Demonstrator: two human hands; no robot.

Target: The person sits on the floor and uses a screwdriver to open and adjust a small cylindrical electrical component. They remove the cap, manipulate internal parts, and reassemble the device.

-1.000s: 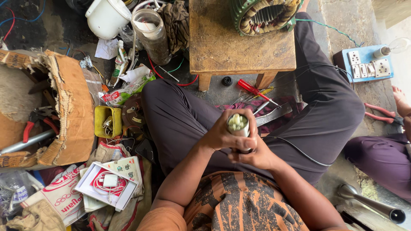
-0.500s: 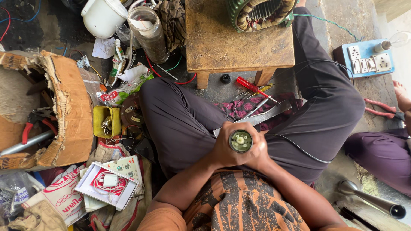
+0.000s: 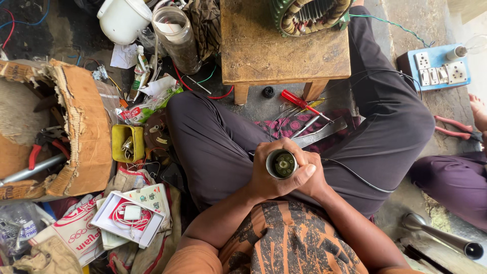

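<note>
Both hands, the left hand (image 3: 266, 177) and right hand (image 3: 312, 175), have their fingers curled tight around a small round metal cylinder part (image 3: 281, 164) over the lap. At 12 o'clock stands a worn wooden stool (image 3: 284, 50) on a cluttered concrete floor (image 3: 406, 20); a torn cardboard box (image 3: 81, 127) lies at 9 o'clock and a blue switch board (image 3: 439, 68) at 2 o'clock.

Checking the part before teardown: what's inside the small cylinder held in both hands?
The small cylinder shows its open end: a dark cavity with a greenish round core and small metal bits. The left hand and right hand cover its sides; deeper parts are hidden.
</note>
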